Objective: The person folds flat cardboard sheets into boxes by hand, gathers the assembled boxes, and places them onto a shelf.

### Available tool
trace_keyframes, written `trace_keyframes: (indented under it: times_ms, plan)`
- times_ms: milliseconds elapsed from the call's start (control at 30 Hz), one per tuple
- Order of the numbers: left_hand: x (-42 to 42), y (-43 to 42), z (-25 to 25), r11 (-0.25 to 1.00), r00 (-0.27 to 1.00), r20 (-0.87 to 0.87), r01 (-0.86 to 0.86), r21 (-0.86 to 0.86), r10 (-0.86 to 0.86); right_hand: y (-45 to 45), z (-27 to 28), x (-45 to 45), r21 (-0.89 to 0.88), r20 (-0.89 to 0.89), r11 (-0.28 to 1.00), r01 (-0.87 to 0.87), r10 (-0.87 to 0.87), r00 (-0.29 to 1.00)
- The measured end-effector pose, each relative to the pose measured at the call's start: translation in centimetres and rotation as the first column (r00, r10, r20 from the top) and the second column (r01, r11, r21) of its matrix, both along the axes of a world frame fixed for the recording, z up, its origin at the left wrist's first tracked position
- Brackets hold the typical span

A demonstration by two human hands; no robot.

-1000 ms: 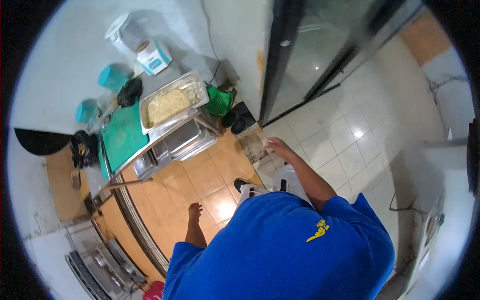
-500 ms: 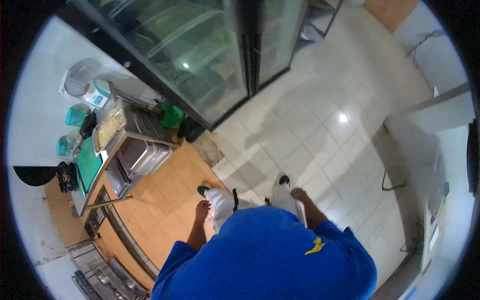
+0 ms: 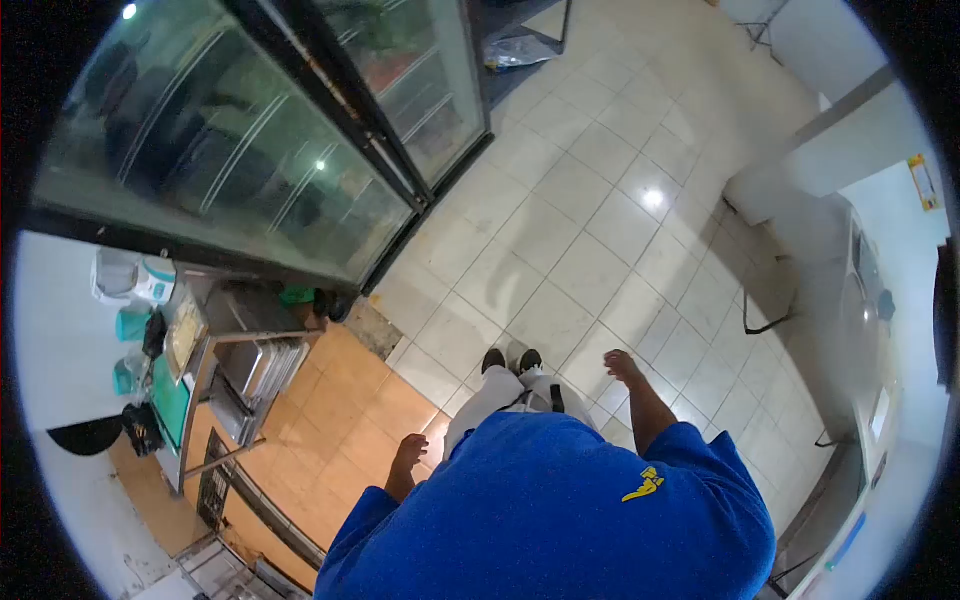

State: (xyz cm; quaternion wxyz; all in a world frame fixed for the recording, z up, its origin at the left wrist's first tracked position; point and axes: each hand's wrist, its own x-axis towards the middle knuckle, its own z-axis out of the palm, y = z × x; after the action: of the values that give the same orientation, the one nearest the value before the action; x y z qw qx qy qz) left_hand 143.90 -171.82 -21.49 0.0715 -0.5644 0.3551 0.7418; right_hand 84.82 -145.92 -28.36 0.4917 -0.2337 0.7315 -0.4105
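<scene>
My left hand [image 3: 411,451] hangs low beside my body over the orange tiles, its fingers slightly curled and apart, holding nothing. On the other side, my right hand [image 3: 621,367] hangs over the white floor tiles [image 3: 560,240], fingers loosely bent and apart, also with nothing in it. Neither hand touches any object. My two dark shoes [image 3: 511,361] stand side by side between the hands. A glass-door fridge [image 3: 250,140] rises ahead on the left.
Along the left wall stands a work table with a green board [image 3: 170,402], a food tray [image 3: 184,338], a white scale [image 3: 155,280] and stacked metal trays [image 3: 262,368] below. A white appliance [image 3: 850,330] and a thin metal leg [image 3: 768,326] are at right.
The view has turned right, so the work table has shifted left and the fridge shows more. My right hand has moved outward from my leg. My feet are now together.
</scene>
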Motion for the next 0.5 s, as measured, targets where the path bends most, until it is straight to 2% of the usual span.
trace_keyframes:
  times_ms: [33, 67, 100, 133, 167, 200, 233, 300, 333, 367, 400, 433, 467, 500]
  plan:
    - [-1.0, -0.9, -0.7, 0.999, 0.998, -0.06, 0.024, 0.045, -0.021, -0.4, 0.3, 0.0, -0.156, 0.329, 0.967, 0.201, -0.141, 0.934]
    - [-2.6, -1.2, -1.0, 0.993, 0.987, -0.141, 0.066, -0.092, -0.079, -1.4, 2.0, 0.4, -0.167, 0.299, 0.974, 0.154, -0.098, 0.949]
    - [-3.8, -2.3, -2.3, 0.994, 0.985, -0.144, 0.082, -0.073, -0.091, -2.3, 3.9, 0.8, -0.177, 0.271, 0.979, 0.103, -0.053, 0.961]
    - [-5.1, -3.4, -3.4, 0.994, 0.984, -0.147, 0.097, -0.054, -0.104, -2.9, 5.1, 0.8, -0.074, 0.139, 0.997, 0.006, 0.005, 0.99]
    - [-8.7, -3.7, -1.9, 0.984, 0.994, 0.014, 0.107, -0.144, -0.106, -3.2, 5.9, 0.8, 0.034, 0.02, 0.997, -0.075, 0.074, 0.997]
    - [-12.2, -4.1, -0.5, 0.968, 0.98, 0.179, 0.128, -0.215, -0.09, -2.8, 5.8, 0.1, -0.018, -0.036, 0.985, -0.17, 0.169, 0.985]
    - [-14.5, -4.6, -0.4, 0.975, 0.998, -0.059, -0.035, -0.221, 0.022, -2.0, 4.5, -0.9, -0.067, -0.1, 0.962, -0.263, 0.256, 0.961]
    - [-22.1, -5.1, 1.0, 0.922, 0.994, 0.087, 0.094, -0.375, -0.066, -0.4, 3.7, -4.5, -0.046, -0.15, 0.947, -0.319, 0.309, 0.939]
    - [-24.6, -5.4, 0.9, 0.919, 0.997, -0.002, 0.068, -0.388, -0.075, 0.0, 4.5, -6.1, -0.035, -0.174, 0.938, -0.345, 0.335, 0.926]
    - [-27.2, -5.4, 0.9, 0.919, 0.992, -0.092, 0.043, -0.393, -0.085, 1.5, 5.6, -8.4, 0.079, -0.037, 0.966, -0.245, 0.249, 0.968]
    - [-30.1, -4.8, 0.5, 0.921, 0.979, -0.182, 0.017, -0.39, -0.095, 3.2, 4.3, -11.0, -0.014, -0.092, 0.978, -0.206, 0.204, 0.975]
    - [-33.5, -3.5, 0.7, 0.901, 0.997, 0.041, 0.07, -0.428, -0.058, 5.4, 1.5, -13.9, -0.106, -0.144, 0.979, -0.174, 0.158, 0.977]
    - [-34.7, -2.0, -1.3, 0.894, 0.997, -0.065, 0.01, -0.447, -0.044, 8.5, -0.2, -16.5, -0.195, -0.187, 0.97, -0.148, 0.111, 0.976]
    - [-36.4, -0.9, -3.3, 0.882, 0.983, -0.181, -0.057, -0.467, -0.032, 10.9, -0.5, -19.9, -0.152, -0.142, 0.982, -0.11, 0.088, 0.986]
